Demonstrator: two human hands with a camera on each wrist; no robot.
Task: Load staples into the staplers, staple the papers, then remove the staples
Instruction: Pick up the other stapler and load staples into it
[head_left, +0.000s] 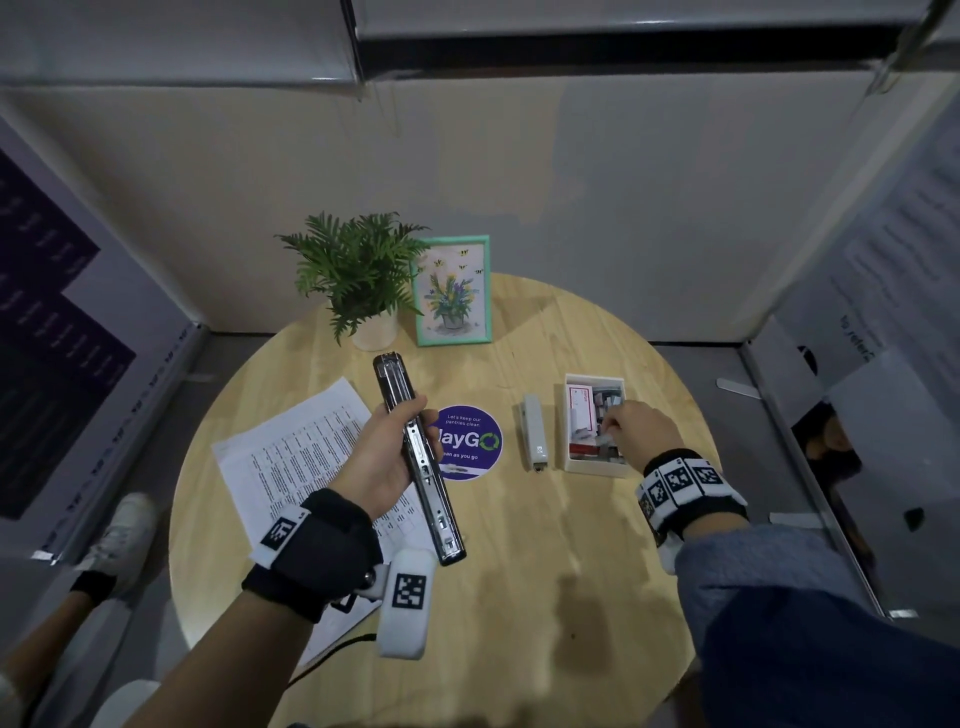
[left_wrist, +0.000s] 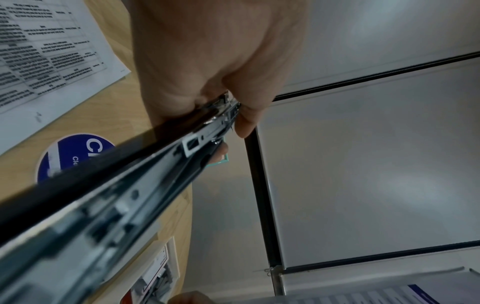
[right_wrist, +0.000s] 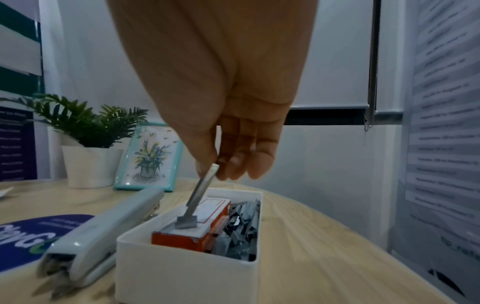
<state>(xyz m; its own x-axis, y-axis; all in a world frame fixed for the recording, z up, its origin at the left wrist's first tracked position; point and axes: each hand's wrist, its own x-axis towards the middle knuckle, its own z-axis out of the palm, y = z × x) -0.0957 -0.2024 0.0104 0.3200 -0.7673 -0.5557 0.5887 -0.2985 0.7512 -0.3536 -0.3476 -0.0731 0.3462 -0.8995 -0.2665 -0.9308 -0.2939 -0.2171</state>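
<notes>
Black stapler (head_left: 418, 457) lies gripped in left hand (head_left: 375, 462); right hand (head_left: 636, 434) pinches staple strip (right_wrist: 201, 195).

The round purple sticker (head_left: 469, 442) on the table (head_left: 571, 571) reads "Let's keep our pantries clean", with "layGO" showing beside the stapler.

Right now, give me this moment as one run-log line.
step: loading staples | left hand: holds opened black stapler above table | right hand: pinches staple strip over white box | grey stapler: idle on table
</notes>
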